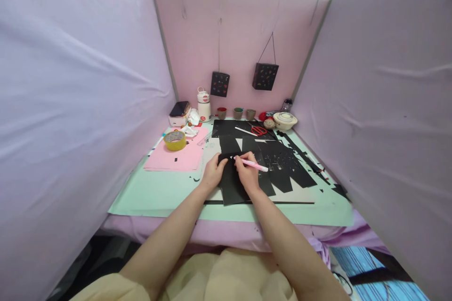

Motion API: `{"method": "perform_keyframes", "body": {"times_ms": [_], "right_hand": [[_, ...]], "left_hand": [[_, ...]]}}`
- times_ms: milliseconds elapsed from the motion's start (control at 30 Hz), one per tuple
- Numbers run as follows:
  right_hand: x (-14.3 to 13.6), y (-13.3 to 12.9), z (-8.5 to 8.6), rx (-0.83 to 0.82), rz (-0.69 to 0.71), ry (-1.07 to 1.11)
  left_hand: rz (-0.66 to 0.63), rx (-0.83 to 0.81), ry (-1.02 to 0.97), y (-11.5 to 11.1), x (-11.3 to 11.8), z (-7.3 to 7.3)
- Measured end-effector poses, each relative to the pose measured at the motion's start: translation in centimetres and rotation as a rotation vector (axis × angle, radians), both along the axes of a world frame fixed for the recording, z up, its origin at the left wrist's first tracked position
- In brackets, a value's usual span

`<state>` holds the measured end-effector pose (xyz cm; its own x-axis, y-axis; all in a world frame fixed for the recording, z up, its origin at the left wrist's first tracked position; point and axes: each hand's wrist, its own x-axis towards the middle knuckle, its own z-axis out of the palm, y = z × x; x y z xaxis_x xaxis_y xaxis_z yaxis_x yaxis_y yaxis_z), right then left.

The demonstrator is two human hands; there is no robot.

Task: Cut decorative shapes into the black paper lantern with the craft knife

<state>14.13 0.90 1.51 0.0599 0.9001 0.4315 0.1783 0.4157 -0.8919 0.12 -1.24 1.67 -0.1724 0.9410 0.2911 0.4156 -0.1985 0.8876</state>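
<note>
Seemingly partway done, the black paper (231, 188) between the hands looks unfinished, the left hand (212, 171) pinching its far end and the right hand (248, 173) closed round a pink pen (254, 165), while cut sheets (294, 169) lie to their right.

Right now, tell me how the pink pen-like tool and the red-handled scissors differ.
The pink pen-like tool is held in the right hand, while the red-handled scissors lie unheld. The tool is slim and straight, with a white end; the scissors have wide looped handles. The tool is nearer the person; the scissors lie farther back. Both have black paper beneath them.
</note>
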Motion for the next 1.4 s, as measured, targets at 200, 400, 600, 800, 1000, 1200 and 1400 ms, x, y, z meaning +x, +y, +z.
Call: {"method": "perform_keyframes", "body": {"times_ms": [200, 400, 600, 800, 1000, 1200, 1400], "right_hand": [[0.18, -0.13, 0.28, 0.021, -0.008, -0.022], [0.34, -0.36, 0.56, 0.035, -0.005, -0.048], [0.44, -0.55, 0.74, 0.073, -0.012, -0.084], [0.51, -0.74, 0.73, 0.124, 0.004, -0.134], [0.49, -0.91, 0.77, 0.126, -0.013, -0.154], [0.70, -0.73, 0.60, 0.064, -0.017, -0.111], [0.60, -0.54, 0.28, 0.020, 0.018, -0.070]], "left_hand": [[0.007, -0.002, 0.049, -0.28, 0.20, 0.28], [0.009, -0.006, 0.077, -0.25, 0.27, 0.16], [0.005, -0.004, 0.087, -0.24, 0.27, 0.06], [0.003, 0.001, 0.110, -0.30, 0.30, 0.10], [-0.002, 0.006, 0.119, -0.45, 0.39, 0.27], [0.008, 0.014, 0.132, -0.44, 0.34, 0.25], [0.008, 0.020, 0.144, -0.45, 0.34, 0.20]]}}
